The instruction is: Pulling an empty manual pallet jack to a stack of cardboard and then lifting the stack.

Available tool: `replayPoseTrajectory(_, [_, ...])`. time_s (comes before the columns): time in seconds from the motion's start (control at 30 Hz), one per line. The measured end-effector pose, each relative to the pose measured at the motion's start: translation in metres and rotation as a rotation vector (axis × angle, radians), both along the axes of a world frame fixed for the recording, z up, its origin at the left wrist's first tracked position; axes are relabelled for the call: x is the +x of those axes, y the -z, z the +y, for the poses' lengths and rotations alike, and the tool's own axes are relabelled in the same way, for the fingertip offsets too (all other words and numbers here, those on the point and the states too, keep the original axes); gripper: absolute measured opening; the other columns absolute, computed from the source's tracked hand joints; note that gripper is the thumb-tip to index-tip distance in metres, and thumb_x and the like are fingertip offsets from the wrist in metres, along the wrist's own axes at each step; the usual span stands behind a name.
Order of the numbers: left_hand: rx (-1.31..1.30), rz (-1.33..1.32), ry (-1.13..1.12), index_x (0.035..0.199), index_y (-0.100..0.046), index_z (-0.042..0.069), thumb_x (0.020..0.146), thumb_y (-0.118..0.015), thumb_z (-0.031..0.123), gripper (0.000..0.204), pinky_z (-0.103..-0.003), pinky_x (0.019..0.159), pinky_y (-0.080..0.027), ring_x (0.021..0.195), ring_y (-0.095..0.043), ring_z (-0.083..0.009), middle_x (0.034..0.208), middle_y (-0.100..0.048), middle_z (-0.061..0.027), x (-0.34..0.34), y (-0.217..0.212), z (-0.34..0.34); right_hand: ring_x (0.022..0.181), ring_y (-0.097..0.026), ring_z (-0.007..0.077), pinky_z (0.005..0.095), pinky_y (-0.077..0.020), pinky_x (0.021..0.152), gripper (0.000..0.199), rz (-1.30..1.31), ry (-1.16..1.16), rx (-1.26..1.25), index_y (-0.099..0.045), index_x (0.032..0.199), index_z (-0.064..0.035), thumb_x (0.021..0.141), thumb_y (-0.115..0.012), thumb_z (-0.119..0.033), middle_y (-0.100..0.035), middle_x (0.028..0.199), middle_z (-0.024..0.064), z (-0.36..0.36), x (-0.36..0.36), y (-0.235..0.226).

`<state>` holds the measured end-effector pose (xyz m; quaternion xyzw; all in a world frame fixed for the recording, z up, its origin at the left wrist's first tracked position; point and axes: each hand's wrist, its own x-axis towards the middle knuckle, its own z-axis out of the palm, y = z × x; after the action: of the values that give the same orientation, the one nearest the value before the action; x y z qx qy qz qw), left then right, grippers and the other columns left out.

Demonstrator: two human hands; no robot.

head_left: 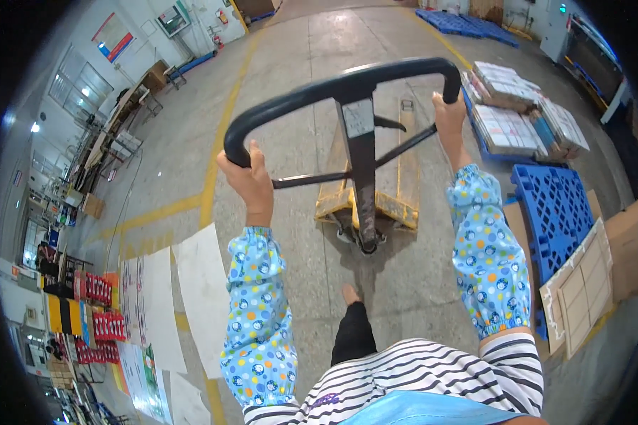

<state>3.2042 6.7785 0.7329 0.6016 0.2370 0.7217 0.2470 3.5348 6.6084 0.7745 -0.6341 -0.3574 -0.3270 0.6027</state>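
Fingers (pixel 259 163) hold the handle (pixel 312 91); floor (pixel 333 35) opens ahead between yellow lines (pixel 209 188)

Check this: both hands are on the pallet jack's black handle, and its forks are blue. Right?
No: the forks are yellow, not blue, as the head view shows. The left hand and right hand are both on the black handle of the pallet jack.

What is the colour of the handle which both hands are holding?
The handle is black; the head view shows it best.
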Motion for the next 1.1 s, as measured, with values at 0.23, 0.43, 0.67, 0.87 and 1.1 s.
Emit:
replayPoseTrajectory(0.23, [-0.062,0.004,0.057,0.094,-0.041,0.003,0.082,-0.062,0.019,0.028,-0.029,0.064,-0.041,0.068,-0.046,-0.0129,0.077,-0.045,-0.0043,0.041,-0.016,0.012,0.069,-0.057,0.0283,0.0371,-0.0446,0.063,0.024,0.004,0.008,0.019,-0.052,0.089,0.0008,0.071,-0.063,-0.011,-0.056,0.075,0.0148,0.000,0.024,-0.011])
replayPoseTrajectory(0.43, [-0.007,0.101,0.077,0.093,-0.042,0.003,0.083,-0.061,0.019,0.027,-0.028,0.064,-0.040,0.069,-0.045,-0.0130,0.078,-0.044,-0.0035,0.072,-0.017,0.034,0.069,-0.057,0.0320,0.0392,-0.0442,0.064,0.024,0.045,0.082,0.053,-0.051,0.088,-0.0002,0.071,-0.064,-0.011,-0.057,0.073,0.0158,0.002,0.053,0.000])
replayPoseTrajectory(0.67, [0.067,0.120,0.012,0.092,-0.042,0.003,0.083,-0.061,0.019,0.026,-0.029,0.066,-0.039,0.070,-0.044,-0.0133,0.078,-0.042,-0.0032,0.079,-0.028,0.032,0.069,-0.058,0.0348,0.0411,-0.0449,0.061,0.024,0.154,0.095,0.008,-0.049,0.086,-0.0007,0.072,-0.064,-0.013,-0.057,0.072,0.0174,-0.006,0.038,-0.007])
replayPoseTrajectory(0.87, [-0.012,0.168,0.067,0.093,-0.040,0.004,0.084,-0.059,0.019,0.026,-0.027,0.065,-0.039,0.071,-0.044,-0.0112,0.079,-0.041,-0.0025,0.078,-0.019,0.037,0.071,-0.058,0.0363,0.0409,-0.0451,0.062,0.023,0.119,0.125,-0.038,-0.047,0.086,-0.0012,0.072,-0.062,-0.013,-0.056,0.074,0.0194,-0.005,0.042,0.001])
replayPoseTrajectory(1.1, [-0.065,0.227,0.100,0.090,-0.039,0.005,0.083,-0.058,0.019,0.025,-0.030,0.065,-0.038,0.070,-0.043,-0.0130,0.077,-0.039,-0.0022,0.098,-0.024,0.061,0.068,-0.058,0.0310,0.0381,-0.0455,0.061,0.023,0.234,0.104,-0.090,-0.046,0.086,-0.0023,0.073,-0.063,-0.012,-0.055,0.074,0.0159,-0.004,0.042,0.013])
